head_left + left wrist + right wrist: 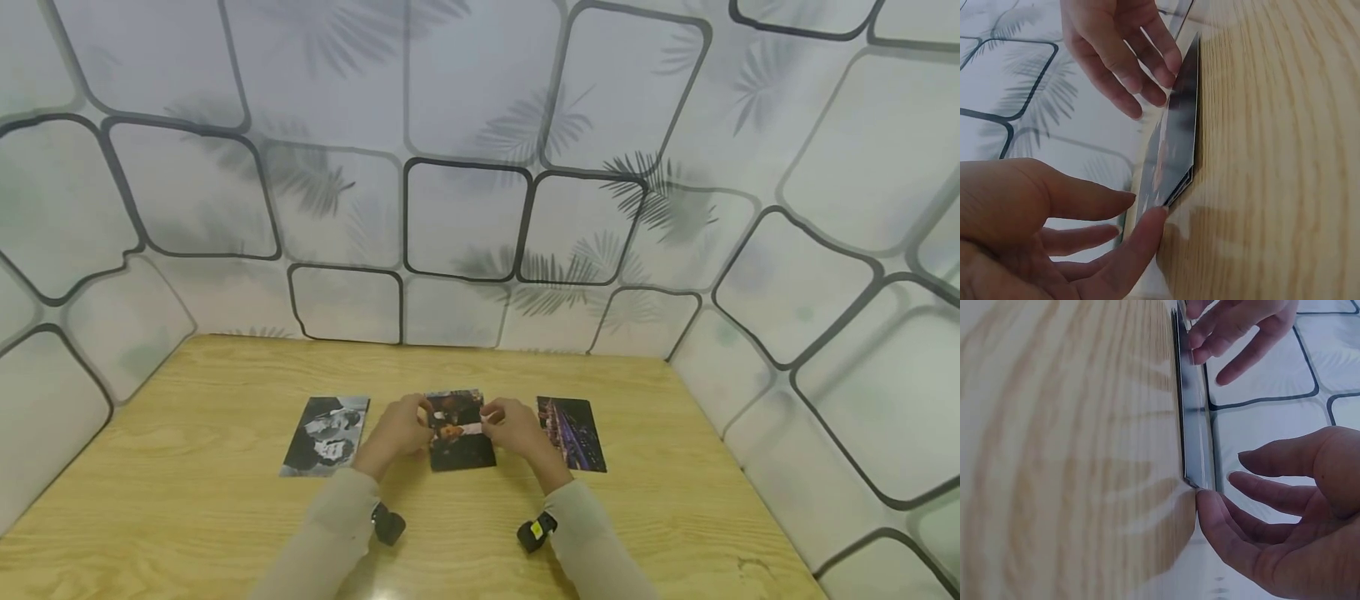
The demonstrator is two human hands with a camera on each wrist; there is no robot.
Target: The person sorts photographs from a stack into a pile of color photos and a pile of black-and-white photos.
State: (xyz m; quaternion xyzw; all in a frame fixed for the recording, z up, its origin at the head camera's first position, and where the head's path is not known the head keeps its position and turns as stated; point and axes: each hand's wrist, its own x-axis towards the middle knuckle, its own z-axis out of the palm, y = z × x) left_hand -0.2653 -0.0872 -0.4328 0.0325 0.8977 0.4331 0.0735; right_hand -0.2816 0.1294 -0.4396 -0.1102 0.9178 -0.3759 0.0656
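A small pile of photo prints [461,454] lies on the table between the two hands, the top one dark with a figure in light clothes. At the pile's left edge is my left hand [403,427], fingers loosely bent. In the left wrist view one fingertip [1155,215] touches the prints' corner, with the thumb apart from it. My right hand [516,427] is at the opposite edge, and in the right wrist view a fingertip [1205,499] meets the prints' corner while the other digits stay spread. The layered edges show slightly offset in the left wrist view.
On the left lies a black-and-white photo [326,437] with faces. To the right is a dark photo [572,433] with purple and pink lights. The wooden table [675,517] is bordered by patterned cloth walls [465,217] at the back and sides.
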